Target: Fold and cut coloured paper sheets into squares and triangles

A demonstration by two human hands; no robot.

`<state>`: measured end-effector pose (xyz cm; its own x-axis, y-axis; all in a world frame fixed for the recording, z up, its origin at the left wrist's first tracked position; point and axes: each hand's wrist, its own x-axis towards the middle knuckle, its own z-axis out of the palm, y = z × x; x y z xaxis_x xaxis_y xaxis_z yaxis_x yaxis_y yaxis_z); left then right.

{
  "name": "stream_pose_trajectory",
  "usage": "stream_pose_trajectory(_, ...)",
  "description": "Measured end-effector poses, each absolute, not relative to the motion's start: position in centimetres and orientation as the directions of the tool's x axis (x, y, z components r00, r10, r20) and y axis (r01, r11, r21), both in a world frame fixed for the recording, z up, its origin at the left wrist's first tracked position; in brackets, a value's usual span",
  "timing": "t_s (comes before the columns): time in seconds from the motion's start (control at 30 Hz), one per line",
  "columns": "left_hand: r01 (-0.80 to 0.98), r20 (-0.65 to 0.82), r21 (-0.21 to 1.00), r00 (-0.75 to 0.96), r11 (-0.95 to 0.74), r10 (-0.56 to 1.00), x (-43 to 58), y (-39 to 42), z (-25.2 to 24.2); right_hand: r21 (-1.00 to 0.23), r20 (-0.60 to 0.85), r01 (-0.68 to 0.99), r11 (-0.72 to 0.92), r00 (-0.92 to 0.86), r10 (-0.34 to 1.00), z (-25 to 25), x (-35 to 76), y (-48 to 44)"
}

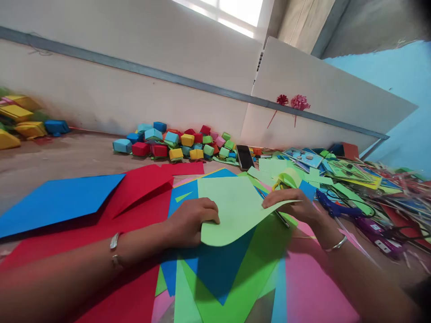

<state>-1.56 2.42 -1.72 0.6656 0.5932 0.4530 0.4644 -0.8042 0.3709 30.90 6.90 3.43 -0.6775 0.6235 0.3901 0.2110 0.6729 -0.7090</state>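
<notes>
A sheet of pale green paper (232, 202) is held between my two hands, its near edge bowed and lifted. My left hand (193, 220) pinches its left edge with curled fingers. At the raised right corner, my right hand (292, 204) grips the same sheet, with part of the fingers behind the paper. Under it lie overlapping sheets: blue paper (218, 269), bright green paper (251, 264) and red paper (134, 251). Yellow-handled scissors (276, 185) are partly hidden just behind my right hand. A thin pen-like stick (282, 219) lies below that hand.
Many small coloured paper boxes (168, 141) are heaped along the wall. A phone (245, 158) lies beside them. On the right are a blue glue gun (336, 204), a purple device (379, 235) and piled paper scraps. Pink paper (316, 278) lies near my right forearm.
</notes>
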Motion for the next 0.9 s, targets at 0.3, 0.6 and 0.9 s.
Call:
stream_pose_trajectory(0.3,0.702,0.348,0.554,0.292,-0.447,0.891,-0.7,2.1,-1.4,-0.869,0.087,0.482,0.11,-0.07,0.994,-0.7,28.1,6.8)
stream_pose_trajectory(0.6,0.202,0.266,0.948,-0.082,-0.245,0.961,-0.2,3.2,-2.0,-0.37,0.359,0.883,0.29,-0.152,0.921,-1.4,27.1,7.2)
stream_pose_trajectory(0.9,0.66,0.694,0.053,0.515,-0.75,0.502,-0.1,0.3,-1.0,-0.231,0.31,0.938,0.257,-0.18,0.934,-1.8,26.8,7.1)
